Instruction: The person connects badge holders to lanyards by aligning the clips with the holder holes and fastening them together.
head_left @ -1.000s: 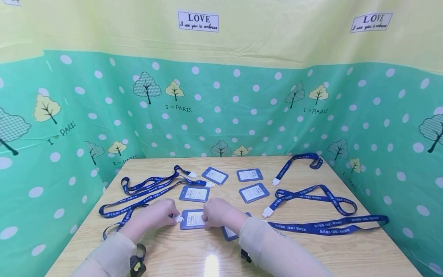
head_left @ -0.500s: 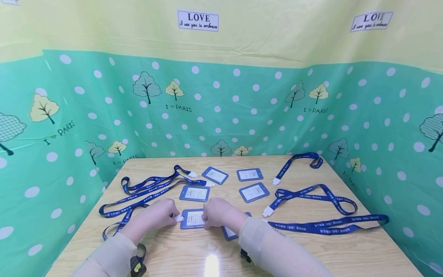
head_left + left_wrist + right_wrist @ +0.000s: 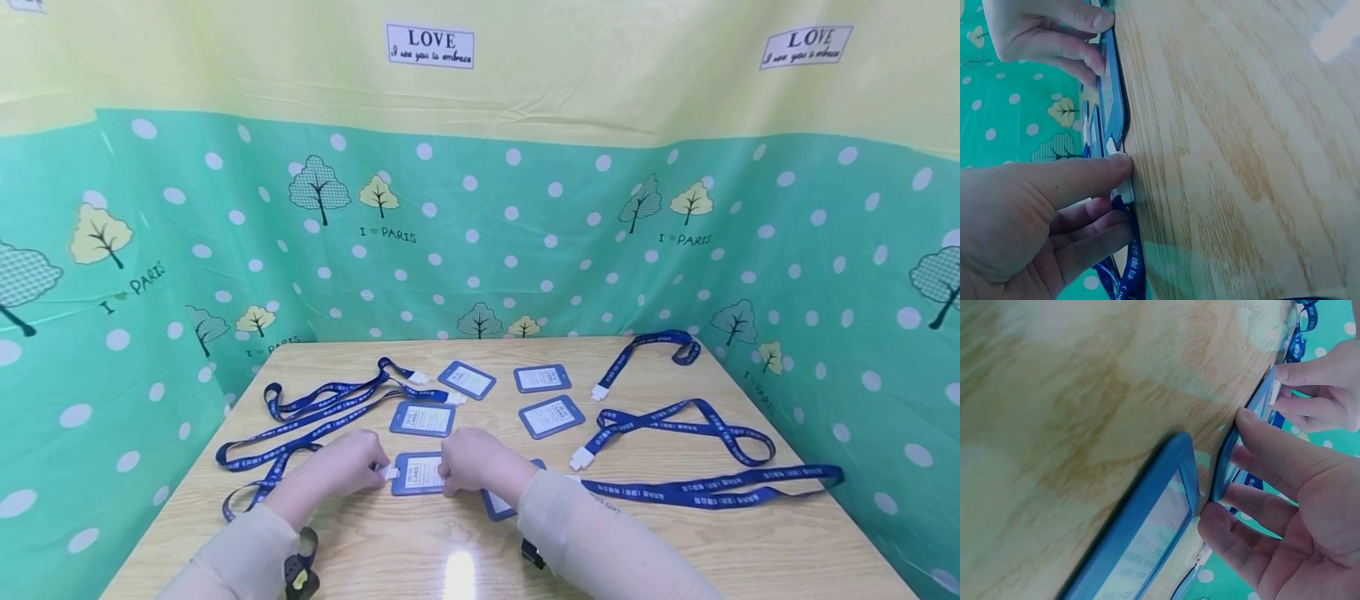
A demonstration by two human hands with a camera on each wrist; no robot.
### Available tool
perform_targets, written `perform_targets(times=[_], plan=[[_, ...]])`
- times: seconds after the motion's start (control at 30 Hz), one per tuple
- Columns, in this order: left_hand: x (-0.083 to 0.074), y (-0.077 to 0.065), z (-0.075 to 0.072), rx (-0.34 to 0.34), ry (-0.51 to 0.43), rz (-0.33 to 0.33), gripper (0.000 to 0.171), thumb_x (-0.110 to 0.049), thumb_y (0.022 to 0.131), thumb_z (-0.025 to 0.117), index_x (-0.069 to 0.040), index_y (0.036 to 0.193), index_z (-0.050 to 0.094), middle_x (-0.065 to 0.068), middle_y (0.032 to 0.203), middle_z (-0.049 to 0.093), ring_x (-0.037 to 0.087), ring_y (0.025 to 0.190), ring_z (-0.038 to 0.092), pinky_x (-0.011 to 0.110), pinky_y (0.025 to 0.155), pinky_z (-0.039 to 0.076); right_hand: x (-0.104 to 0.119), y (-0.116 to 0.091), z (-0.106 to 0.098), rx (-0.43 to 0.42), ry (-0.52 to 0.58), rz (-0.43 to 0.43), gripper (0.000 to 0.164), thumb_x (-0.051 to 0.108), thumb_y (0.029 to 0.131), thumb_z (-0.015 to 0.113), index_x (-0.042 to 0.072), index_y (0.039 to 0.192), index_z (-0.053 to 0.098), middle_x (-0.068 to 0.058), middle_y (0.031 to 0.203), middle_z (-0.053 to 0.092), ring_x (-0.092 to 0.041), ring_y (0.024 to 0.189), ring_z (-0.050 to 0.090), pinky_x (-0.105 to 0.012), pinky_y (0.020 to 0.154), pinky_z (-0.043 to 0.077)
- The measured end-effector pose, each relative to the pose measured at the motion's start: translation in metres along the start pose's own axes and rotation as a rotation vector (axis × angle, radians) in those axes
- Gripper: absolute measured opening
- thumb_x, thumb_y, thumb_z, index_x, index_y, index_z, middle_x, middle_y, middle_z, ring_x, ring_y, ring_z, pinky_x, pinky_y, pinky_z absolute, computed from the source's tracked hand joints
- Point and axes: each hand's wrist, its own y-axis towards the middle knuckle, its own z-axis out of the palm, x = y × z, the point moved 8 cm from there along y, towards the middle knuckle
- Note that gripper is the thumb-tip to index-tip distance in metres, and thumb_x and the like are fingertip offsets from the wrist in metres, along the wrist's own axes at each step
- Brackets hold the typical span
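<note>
A blue-framed badge holder (image 3: 417, 474) lies flat at the front middle of the table, its slotted end to the left. My left hand (image 3: 341, 471) pinches the white clip (image 3: 1124, 189) of a navy lanyard (image 3: 1135, 262) against that end. Whether the clip is hooked through the slot is hidden by the fingers. The right hand (image 3: 480, 463) grips the holder's other end between thumb and fingers, covering it. Just right of it, partly under the right wrist in the head view, lies another badge holder (image 3: 1147, 544); the right fingertips are close to its corner in the right wrist view.
Behind the hands lie several badge holders, including a left one (image 3: 422, 419) and a right one (image 3: 551, 417). Other navy lanyards spread at left (image 3: 322, 400) and right (image 3: 712, 429). A patterned curtain (image 3: 480, 250) encloses the wooden table (image 3: 420, 558).
</note>
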Motion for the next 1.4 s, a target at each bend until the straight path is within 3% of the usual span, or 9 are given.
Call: perform_targets(times=[0.57, 0.77, 0.87, 1.4], plan=[[-0.0004, -0.0002, -0.0004, -0.010, 0.002, -0.011, 0.013, -0.013, 0.082, 0.084, -0.014, 0.094, 0.081, -0.001, 0.093, 0.071, 0.011, 0.075, 0.058, 0.035, 0.075, 0.056, 0.0000, -0.0012, -0.0016, -0.002, 0.010, 0.017, 0.029, 0.038, 0.079, 0.087, 0.025, 0.104, 0.080, 0.012, 0.098, 0.074, -0.005, 0.086, 0.065, -0.022, 0.085, 0.054], [-0.0017, 0.0015, 0.0018, -0.014, 0.035, 0.017, 0.004, -0.014, 0.082, 0.084, -0.017, 0.083, 0.081, -0.009, 0.077, 0.062, 0.011, 0.066, 0.054, 0.031, 0.065, 0.049, 0.0013, -0.0015, -0.0027, -0.018, 0.004, 0.019, 0.026, 0.038, 0.078, 0.088, 0.024, 0.098, 0.080, 0.013, 0.091, 0.074, -0.003, 0.075, 0.059, -0.021, 0.080, 0.054], [-0.0022, 0.0014, 0.0020, -0.019, 0.039, 0.023, 0.004, -0.015, 0.082, 0.084, -0.018, 0.083, 0.080, -0.010, 0.076, 0.061, 0.010, 0.066, 0.053, 0.030, 0.064, 0.047, 0.0015, -0.0010, -0.0027, -0.018, 0.006, 0.015, 0.025, 0.038, 0.078, 0.088, 0.023, 0.096, 0.080, 0.013, 0.089, 0.073, -0.003, 0.072, 0.057, -0.021, 0.079, 0.054], [-0.0045, -0.0011, 0.0033, -0.017, 0.018, 0.019, 0.012, -0.014, 0.084, 0.081, -0.019, 0.074, 0.077, -0.009, 0.064, 0.057, 0.011, 0.056, 0.049, 0.027, 0.055, 0.043, 0.0018, -0.0048, -0.0069, -0.021, 0.036, 0.014, 0.029, 0.036, 0.078, 0.088, 0.024, 0.104, 0.081, 0.012, 0.098, 0.075, -0.007, 0.092, 0.067, -0.022, 0.086, 0.053]])
